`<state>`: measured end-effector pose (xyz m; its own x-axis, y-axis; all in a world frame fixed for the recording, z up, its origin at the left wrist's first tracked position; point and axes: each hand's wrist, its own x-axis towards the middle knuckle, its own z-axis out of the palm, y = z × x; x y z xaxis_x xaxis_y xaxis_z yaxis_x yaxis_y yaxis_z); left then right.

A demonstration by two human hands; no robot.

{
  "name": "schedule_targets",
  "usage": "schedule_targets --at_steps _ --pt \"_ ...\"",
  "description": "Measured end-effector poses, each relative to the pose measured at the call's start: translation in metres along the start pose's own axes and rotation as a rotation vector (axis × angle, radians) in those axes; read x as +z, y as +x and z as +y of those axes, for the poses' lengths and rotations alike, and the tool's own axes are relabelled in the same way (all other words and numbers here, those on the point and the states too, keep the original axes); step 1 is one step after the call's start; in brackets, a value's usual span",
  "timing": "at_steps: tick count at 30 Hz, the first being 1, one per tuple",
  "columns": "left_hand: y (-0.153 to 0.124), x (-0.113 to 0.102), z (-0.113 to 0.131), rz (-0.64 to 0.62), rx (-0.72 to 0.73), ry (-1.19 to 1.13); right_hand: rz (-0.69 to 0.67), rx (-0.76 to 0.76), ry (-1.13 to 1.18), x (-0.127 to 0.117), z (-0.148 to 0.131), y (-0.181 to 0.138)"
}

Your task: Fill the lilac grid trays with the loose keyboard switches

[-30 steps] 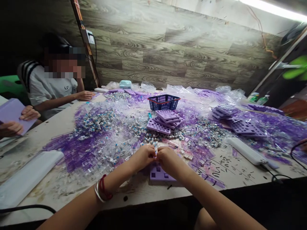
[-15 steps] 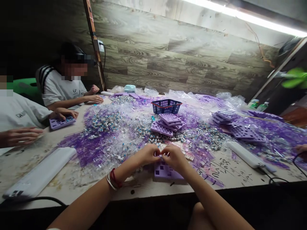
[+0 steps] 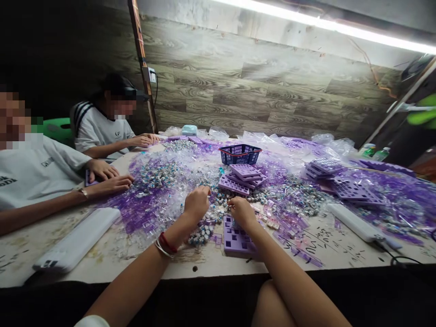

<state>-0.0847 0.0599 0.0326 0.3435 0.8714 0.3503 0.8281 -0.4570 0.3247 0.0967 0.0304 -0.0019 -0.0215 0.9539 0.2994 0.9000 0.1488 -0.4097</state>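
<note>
My left hand is curled over the heap of small grey and blue switches, its fingers pinched on something I cannot make out. My right hand hovers just above the far end of a purple plate with square holes, fingers closed in a pinch around a small piece I cannot name. The plate lies flat near the table's front edge. A red cord and a silver bangle circle my left wrist.
Clear and purple plastic covers lie spread over the table. A stack of purple plates and a blue basket stand behind. White bars lie at left and right. Two people sit at the left.
My hands have come apart. The left one has moved left and out to the switch heap; the right one stays over the purple plate. The view has shifted left.
</note>
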Motion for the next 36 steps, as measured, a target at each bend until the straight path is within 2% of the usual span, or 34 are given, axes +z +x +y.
schedule_targets --at_steps 4,11,15,18,21,23,36 --pt "0.003 -0.003 -0.005 -0.025 0.042 0.007 0.015 0.030 0.007 0.001 0.003 -0.001" --pt "0.001 0.005 -0.004 -0.136 0.241 0.014 0.106 0.042 0.096 -0.010 0.005 -0.001" --pt "-0.005 0.016 0.002 -0.164 0.351 0.098 0.133 -0.013 0.159 -0.027 0.004 -0.015" --pt "-0.006 0.023 0.004 -0.178 0.395 0.161 0.098 -0.128 0.218 -0.034 0.005 -0.031" --pt "-0.004 0.027 0.004 -0.183 0.418 0.205 0.049 -0.286 0.275 -0.037 0.005 -0.045" --pt "-0.003 0.028 0.004 -0.181 0.424 0.229 0.014 -0.340 0.289 -0.038 0.004 -0.050" --pt "-0.002 0.031 0.004 -0.153 0.392 0.280 -0.108 -0.337 0.223 -0.025 -0.009 -0.046"
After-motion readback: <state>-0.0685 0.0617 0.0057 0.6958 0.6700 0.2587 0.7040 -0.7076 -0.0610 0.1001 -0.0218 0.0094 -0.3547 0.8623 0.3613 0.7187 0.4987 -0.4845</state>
